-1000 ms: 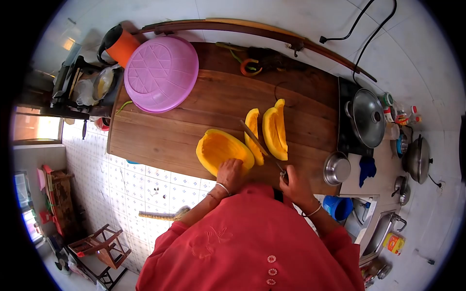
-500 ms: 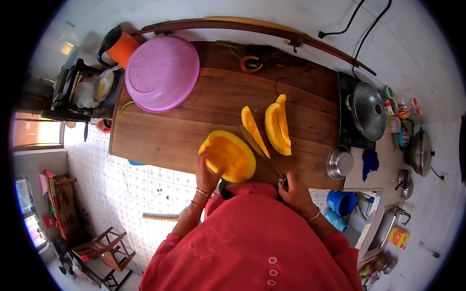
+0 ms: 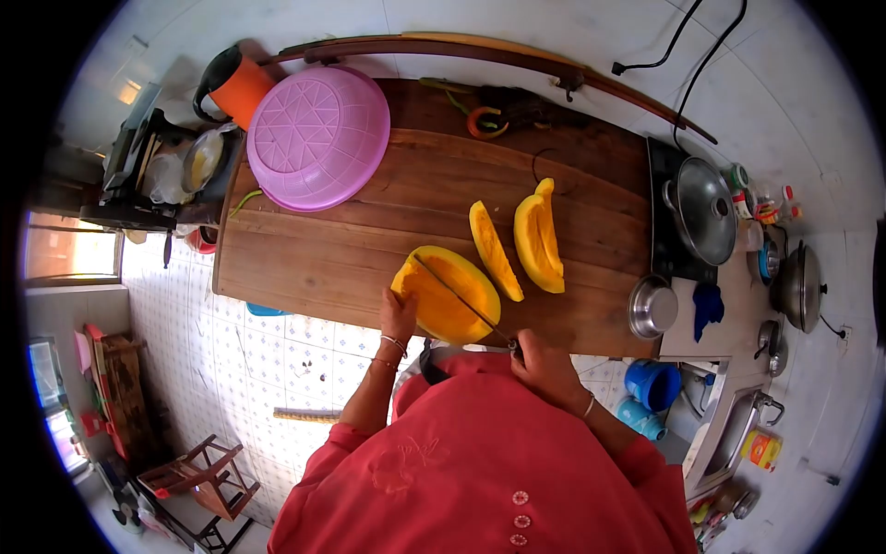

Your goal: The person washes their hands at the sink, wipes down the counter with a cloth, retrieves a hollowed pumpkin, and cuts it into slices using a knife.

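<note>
A large hollowed piece of pumpkin (image 3: 466, 277) lies cut side up at the front edge of the wooden table (image 3: 305, 263). My left hand (image 3: 400, 316) grips its left rim, fingers closed round the edge. In my right hand (image 3: 543, 358) is the handle of a knife (image 3: 459, 296). Its blade crosses the pumpkin piece diagonally from upper left to lower right; how deep it sits in the flesh I cannot tell. Just right of it lies a thin pumpkin slice (image 3: 495, 251), and beyond that, several thicker wedges (image 3: 535, 235) rest together.
An upturned pink basin (image 3: 318, 138) and an orange jug (image 3: 240, 88) stand at the back left. Peel scraps (image 3: 486, 122) lie along the back. A steel bowl (image 3: 652, 307) sits at the right edge, near a lidded pan (image 3: 703, 210) on the stove.
The knife has moved left, from beside the thin slice onto the large pumpkin piece. My left hand has shifted lower on the rim. The whole view has shifted slightly.
</note>
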A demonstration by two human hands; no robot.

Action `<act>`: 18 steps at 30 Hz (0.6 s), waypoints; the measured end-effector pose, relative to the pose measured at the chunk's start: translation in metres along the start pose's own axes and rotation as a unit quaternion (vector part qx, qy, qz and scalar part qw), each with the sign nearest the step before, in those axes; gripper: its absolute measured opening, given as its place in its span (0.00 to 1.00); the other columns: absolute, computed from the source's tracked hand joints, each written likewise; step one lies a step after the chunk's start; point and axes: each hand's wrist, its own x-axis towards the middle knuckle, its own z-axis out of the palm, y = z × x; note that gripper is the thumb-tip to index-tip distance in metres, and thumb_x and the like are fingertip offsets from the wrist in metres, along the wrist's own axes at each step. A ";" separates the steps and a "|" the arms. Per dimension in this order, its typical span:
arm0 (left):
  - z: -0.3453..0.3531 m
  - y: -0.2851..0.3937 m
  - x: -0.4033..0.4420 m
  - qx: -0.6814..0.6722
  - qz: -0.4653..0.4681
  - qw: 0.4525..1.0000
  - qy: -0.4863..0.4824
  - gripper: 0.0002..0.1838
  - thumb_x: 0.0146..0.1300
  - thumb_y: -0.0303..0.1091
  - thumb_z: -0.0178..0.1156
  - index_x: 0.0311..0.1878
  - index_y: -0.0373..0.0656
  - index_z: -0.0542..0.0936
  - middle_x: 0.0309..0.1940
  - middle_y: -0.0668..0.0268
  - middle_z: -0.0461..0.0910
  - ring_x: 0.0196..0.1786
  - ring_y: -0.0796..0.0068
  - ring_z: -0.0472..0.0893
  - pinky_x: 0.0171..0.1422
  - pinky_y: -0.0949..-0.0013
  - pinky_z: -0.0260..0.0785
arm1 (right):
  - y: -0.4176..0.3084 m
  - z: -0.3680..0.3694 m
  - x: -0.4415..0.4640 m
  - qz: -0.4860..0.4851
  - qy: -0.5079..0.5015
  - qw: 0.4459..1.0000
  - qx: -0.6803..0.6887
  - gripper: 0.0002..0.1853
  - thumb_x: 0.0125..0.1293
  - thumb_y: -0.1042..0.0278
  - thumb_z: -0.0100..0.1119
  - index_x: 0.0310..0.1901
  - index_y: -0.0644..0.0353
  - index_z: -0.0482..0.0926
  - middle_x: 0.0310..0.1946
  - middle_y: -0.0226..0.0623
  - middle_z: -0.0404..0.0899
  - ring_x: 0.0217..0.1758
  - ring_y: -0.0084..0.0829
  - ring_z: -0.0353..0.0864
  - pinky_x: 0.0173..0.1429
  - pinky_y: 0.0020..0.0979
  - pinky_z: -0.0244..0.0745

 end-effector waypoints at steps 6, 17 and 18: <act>-0.003 0.014 0.000 0.024 -0.012 1.000 -0.011 0.22 0.59 0.42 0.61 0.42 0.35 0.65 0.29 0.45 0.75 0.32 0.45 0.75 0.35 0.54 0.66 | -0.005 0.011 0.008 -0.013 -0.019 0.999 -0.047 0.11 0.61 0.67 0.52 0.41 0.61 0.66 0.31 0.48 0.77 0.33 0.51 0.78 0.35 0.47 0.73; -0.001 0.004 0.001 0.021 0.011 1.000 0.011 0.22 0.59 0.44 0.62 0.41 0.34 0.66 0.31 0.42 0.76 0.34 0.40 0.76 0.36 0.52 0.67 | -0.011 0.016 0.020 0.008 -0.075 0.994 -0.079 0.09 0.61 0.67 0.50 0.39 0.60 0.64 0.31 0.51 0.77 0.32 0.55 0.78 0.35 0.50 0.73; -0.001 0.006 0.000 0.021 0.010 1.000 0.009 0.22 0.59 0.44 0.62 0.41 0.34 0.66 0.31 0.42 0.76 0.34 0.40 0.76 0.36 0.52 0.67 | -0.012 0.016 0.020 0.012 -0.078 0.994 -0.082 0.09 0.61 0.67 0.49 0.39 0.60 0.64 0.31 0.51 0.77 0.32 0.55 0.78 0.35 0.51 0.73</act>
